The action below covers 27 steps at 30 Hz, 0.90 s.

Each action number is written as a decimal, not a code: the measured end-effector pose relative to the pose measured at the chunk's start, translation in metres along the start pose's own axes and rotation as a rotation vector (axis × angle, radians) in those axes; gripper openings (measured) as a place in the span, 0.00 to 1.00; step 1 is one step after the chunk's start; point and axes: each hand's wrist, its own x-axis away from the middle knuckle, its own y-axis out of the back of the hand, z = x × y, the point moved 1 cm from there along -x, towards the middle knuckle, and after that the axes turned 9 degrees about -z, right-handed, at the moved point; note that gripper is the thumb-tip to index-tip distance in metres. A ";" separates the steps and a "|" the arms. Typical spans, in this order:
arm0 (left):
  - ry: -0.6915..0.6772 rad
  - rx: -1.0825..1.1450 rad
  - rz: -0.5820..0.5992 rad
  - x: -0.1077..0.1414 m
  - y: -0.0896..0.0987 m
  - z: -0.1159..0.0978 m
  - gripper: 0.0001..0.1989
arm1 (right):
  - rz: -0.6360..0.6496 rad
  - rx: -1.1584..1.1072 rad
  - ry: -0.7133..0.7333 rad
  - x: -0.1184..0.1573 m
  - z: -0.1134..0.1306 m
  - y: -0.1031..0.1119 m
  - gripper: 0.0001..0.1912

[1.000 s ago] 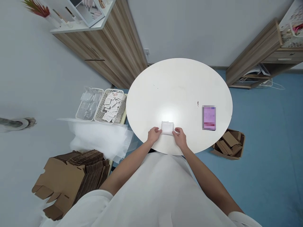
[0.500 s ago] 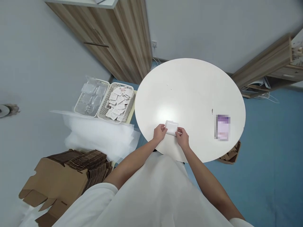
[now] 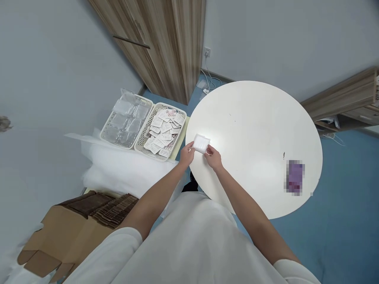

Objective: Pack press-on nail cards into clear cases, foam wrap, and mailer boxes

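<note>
A small, flat white packet point(image 3: 201, 143), which looks wrapped in thin foam sheet, is held up over the left edge of the round white table point(image 3: 260, 118). My left hand point(image 3: 187, 154) pinches its left side between thumb and fingers. On the opposite side, my right hand point(image 3: 213, 157) grips the lower right corner. What lies inside the wrapping is hidden.
Left of the table stand a basket point(image 3: 184, 118) of printed white cards and a basket point(image 3: 104, 125) of clear plastic bags. Nearer lie white foam sheets point(image 3: 118, 167) and folded cardboard boxes point(image 3: 71, 228). A blurred purple item point(image 3: 295, 177) rests at the table's right.
Both hands have shifted left with the packet, toward the baskets, and lifted it from the tabletop. The camera view has turned left.
</note>
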 end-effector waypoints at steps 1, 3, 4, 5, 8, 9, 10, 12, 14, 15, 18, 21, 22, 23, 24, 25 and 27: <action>0.007 0.022 0.002 -0.004 0.002 0.000 0.20 | 0.004 0.015 0.007 -0.004 0.002 -0.002 0.31; 0.029 0.066 0.013 -0.010 0.003 0.001 0.21 | 0.001 0.018 0.021 -0.010 0.005 -0.006 0.32; 0.041 0.082 0.016 -0.012 0.004 0.000 0.22 | 0.001 0.012 0.029 -0.012 0.006 -0.007 0.33; 0.048 0.093 0.016 -0.013 0.004 0.000 0.22 | 0.000 0.005 0.034 -0.013 0.007 -0.008 0.34; 0.042 0.105 0.015 -0.013 0.004 0.000 0.22 | -0.001 -0.005 0.038 -0.016 0.006 -0.011 0.35; 0.037 0.107 0.016 -0.013 0.004 0.000 0.22 | 0.000 -0.013 0.037 -0.016 0.006 -0.011 0.35; 0.033 0.110 0.019 -0.013 0.004 0.000 0.22 | 0.002 -0.022 0.038 -0.016 0.005 -0.011 0.35; 0.031 0.118 0.027 -0.012 0.004 0.000 0.22 | 0.007 -0.039 0.036 -0.017 0.004 -0.011 0.36; 0.030 0.127 0.031 -0.012 0.004 0.000 0.22 | 0.013 -0.056 0.030 -0.017 0.003 -0.011 0.36; 0.033 0.133 0.030 -0.011 0.005 0.000 0.22 | 0.019 -0.066 0.026 -0.016 0.002 -0.011 0.37; 0.055 0.156 0.015 -0.009 0.005 0.001 0.23 | 0.038 -0.107 0.006 -0.012 0.003 -0.010 0.40; 0.061 0.208 -0.006 -0.006 0.004 0.003 0.25 | 0.037 -0.157 -0.030 -0.004 0.006 -0.004 0.45; 0.054 0.229 -0.016 -0.004 0.003 0.004 0.26 | 0.034 -0.172 -0.039 -0.001 0.006 -0.001 0.46; 0.045 0.247 -0.030 -0.002 0.003 0.006 0.27 | 0.032 -0.187 -0.045 0.002 0.006 0.004 0.46; 0.037 0.260 -0.048 0.001 0.002 0.007 0.28 | 0.030 -0.201 -0.048 0.006 0.006 0.010 0.46; 0.035 0.268 -0.068 0.004 0.002 0.008 0.30 | 0.029 -0.216 -0.048 0.010 0.006 0.017 0.46; 0.048 0.276 -0.106 0.012 0.003 0.008 0.32 | 0.027 -0.246 -0.047 0.018 0.005 0.034 0.46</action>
